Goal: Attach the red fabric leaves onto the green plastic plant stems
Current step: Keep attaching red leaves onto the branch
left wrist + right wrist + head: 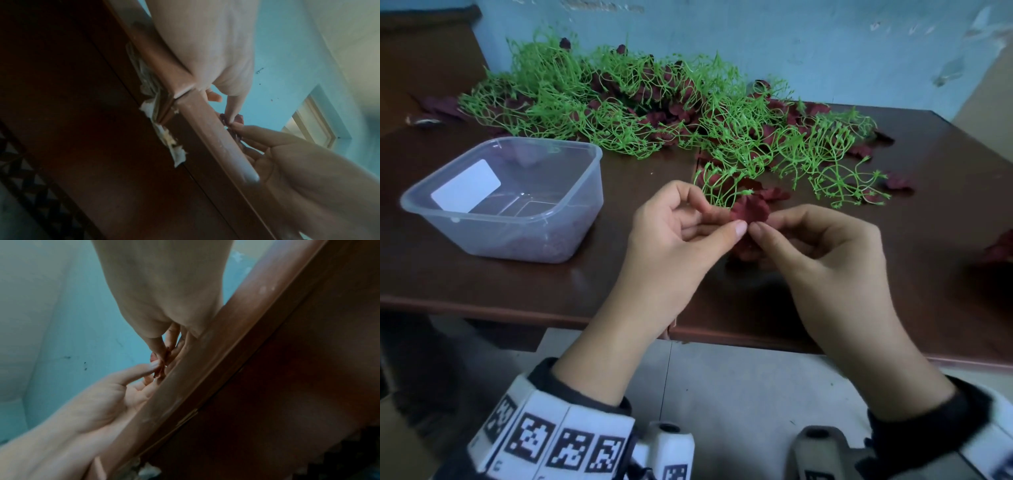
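Observation:
A dark red fabric leaf (750, 210) is held over the brown table, pinched from both sides. My left hand (727, 221) pinches its left edge between thumb and forefinger. My right hand (762, 224) pinches its right edge. A small green plastic stem cluster (722, 186) rises just beyond my left fingers; whether they also hold it is hidden. The left wrist view shows the leaf (239, 117) between the fingertips of both hands. The right wrist view shows the same leaf (159, 371) from below the table edge.
A large pile of green stems (619, 102) mixed with red leaves fills the back of the table. A clear plastic tub (589, 154) stands at the left. Loose red leaves (1000, 246) lie at the right, and more (744, 251) lie under my hands. The table's front edge (517, 305) is near.

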Motion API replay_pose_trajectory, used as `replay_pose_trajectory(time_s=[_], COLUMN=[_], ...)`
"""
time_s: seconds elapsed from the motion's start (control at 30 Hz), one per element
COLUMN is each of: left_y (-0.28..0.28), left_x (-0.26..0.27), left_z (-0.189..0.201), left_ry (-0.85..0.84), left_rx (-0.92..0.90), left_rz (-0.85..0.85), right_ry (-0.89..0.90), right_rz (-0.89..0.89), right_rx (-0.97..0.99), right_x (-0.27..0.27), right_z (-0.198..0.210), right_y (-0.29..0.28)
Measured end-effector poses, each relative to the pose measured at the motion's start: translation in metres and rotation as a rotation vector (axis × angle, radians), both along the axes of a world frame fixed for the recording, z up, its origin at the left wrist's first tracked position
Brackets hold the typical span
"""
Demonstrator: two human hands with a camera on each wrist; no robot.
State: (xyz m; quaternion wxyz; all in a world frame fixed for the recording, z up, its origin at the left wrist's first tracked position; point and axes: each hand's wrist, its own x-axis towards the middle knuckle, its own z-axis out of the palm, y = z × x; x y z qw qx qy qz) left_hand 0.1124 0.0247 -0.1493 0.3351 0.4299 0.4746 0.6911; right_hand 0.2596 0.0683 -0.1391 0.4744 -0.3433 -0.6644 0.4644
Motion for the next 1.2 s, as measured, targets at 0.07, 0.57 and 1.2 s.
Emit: replay_pose_trajectory(time_s=[0.07, 0.57, 1.2], left_y=[-0.001, -0.002, 0.007], left_x=[0.001, 0.003, 0.0], left_z=[0.0, -0.002, -0.004], left_ry=[0.055, 0.171, 0.521], left_rx=[0.003, 0.012, -0.164], left_rz=[-0.013, -0.015, 0.34], right_ry=[-0.092, -0.224, 0.229], right_rz=[-0.062, -0.185, 0.002], right_rx=[0.103, 0.323, -0.385], right_x=[-0.002, 0.006, 0.003], right_z=[-0.001, -0.001, 0.007], right_y=[-0.003, -0.004, 0.012])
